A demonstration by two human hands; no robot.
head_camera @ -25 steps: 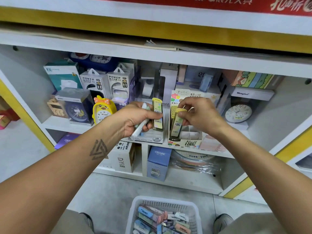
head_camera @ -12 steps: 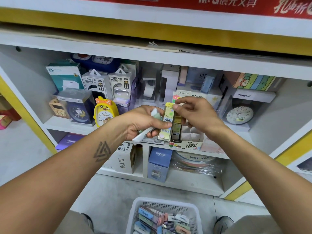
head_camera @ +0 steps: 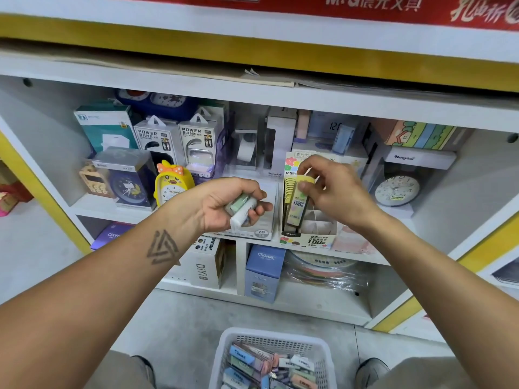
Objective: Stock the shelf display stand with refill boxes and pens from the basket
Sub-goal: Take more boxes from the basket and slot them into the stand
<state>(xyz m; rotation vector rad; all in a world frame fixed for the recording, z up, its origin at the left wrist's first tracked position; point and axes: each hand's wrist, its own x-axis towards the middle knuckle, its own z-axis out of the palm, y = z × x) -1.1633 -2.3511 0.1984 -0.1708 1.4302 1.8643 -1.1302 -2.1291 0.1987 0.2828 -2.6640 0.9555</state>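
Observation:
My right hand pinches the yellow top of a slim yellow refill box that stands upright in the front left slot of the cardboard display stand on the middle shelf. Behind it in the stand sits a row of several yellow refill boxes. My left hand hovers left of the stand and grips a small bundle of white and green refill boxes. The white basket on the floor below holds several pastel boxes and pens.
A clear 2B stand sits under my left hand. Clocks, among them a yellow duck clock, and power bank packs fill the shelf to the left. A white alarm clock stands right of the display stand. Boxes occupy the lower shelf.
My right hand took the yellow refill box from my left hand and moved it right, down into the stand's front left slot. My left hand dropped slightly, keeping its bundle.

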